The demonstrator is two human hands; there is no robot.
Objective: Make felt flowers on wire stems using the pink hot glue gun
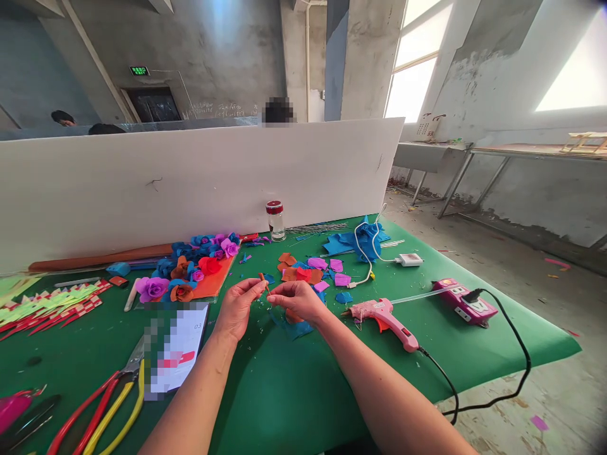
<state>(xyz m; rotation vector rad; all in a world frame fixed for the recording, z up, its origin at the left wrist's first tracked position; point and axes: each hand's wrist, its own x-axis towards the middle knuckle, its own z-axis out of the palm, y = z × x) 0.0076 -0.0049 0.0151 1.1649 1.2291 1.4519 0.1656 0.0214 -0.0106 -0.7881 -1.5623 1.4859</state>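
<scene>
Above the green table, my left hand (238, 308) pinches a small, narrow brown-orange piece (263, 282) that looks like rolled paper. My right hand (300, 301) is close beside it, thumb and fingers pressed together at the lower end of the same piece. Just beyond the hands lie loose paper petals in brown (310, 276), pink (342, 279) and blue (344, 297). Under my right hand is a blue sheet or film (298, 330), partly hidden. A pink glue gun (384, 318) with a clear glue stick lies to the right of my right hand.
Finished paper flowers (152, 289) are grouped at the left. Nearer are a phone (177, 354) and red-and-yellow-handled pliers or shears (107, 398). A lidded jar (275, 221) stands by the white partition (199, 183). A pink power strip (467, 303) trails a black cord off the right edge.
</scene>
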